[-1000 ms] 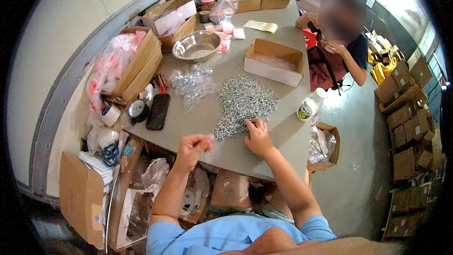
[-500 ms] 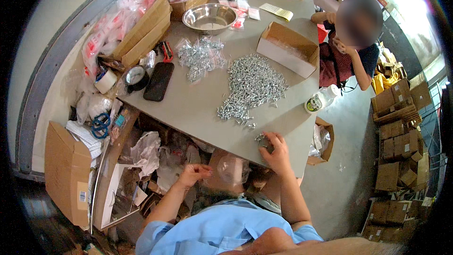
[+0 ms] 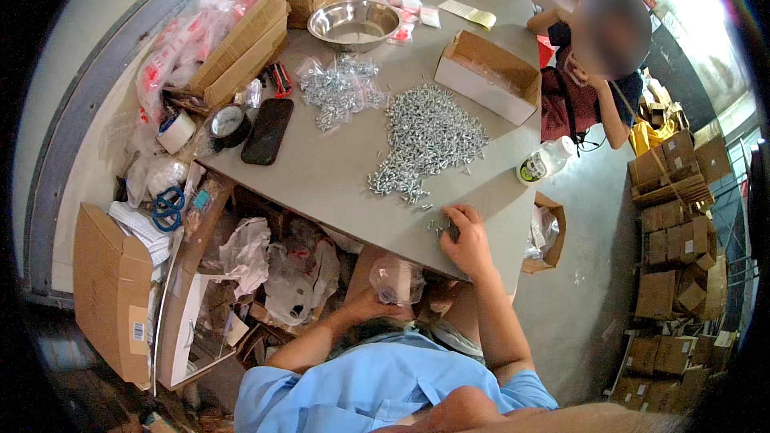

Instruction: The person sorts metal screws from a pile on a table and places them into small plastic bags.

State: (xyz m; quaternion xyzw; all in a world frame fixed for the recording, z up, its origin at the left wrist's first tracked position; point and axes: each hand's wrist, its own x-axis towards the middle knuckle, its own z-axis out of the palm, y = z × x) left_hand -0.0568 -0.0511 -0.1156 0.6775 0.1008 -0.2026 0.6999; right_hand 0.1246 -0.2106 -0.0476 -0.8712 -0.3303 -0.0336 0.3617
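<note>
On the table's near edge, my right hand [image 3: 468, 242] rests with its fingers curved and spread, holding nothing that I can see. A few small screws [image 3: 438, 228] lie loose against its fingertips. Beyond it spreads a large heap of silver screws [image 3: 429, 140]. My left hand [image 3: 374, 306] is low at my lap, below the table edge, beside a clear plastic bag [image 3: 395, 279]. Its fingers are partly hidden and blurred, so I cannot tell whether they grip the bag. Further back lie clear bags filled with screws [image 3: 341, 90].
A white-sided cardboard box [image 3: 486, 90] and a plastic bottle [image 3: 547, 162] stand to the right. A steel bowl [image 3: 354, 25], phone [image 3: 268, 131] and tape roll [image 3: 230, 126] sit further left. One person [image 3: 597, 100] is across the table's right side.
My left hand has moved right and down, to beside the clear bag at my lap. My right hand has shifted slightly up by the loose screws. The person opposite has moved their arms.
</note>
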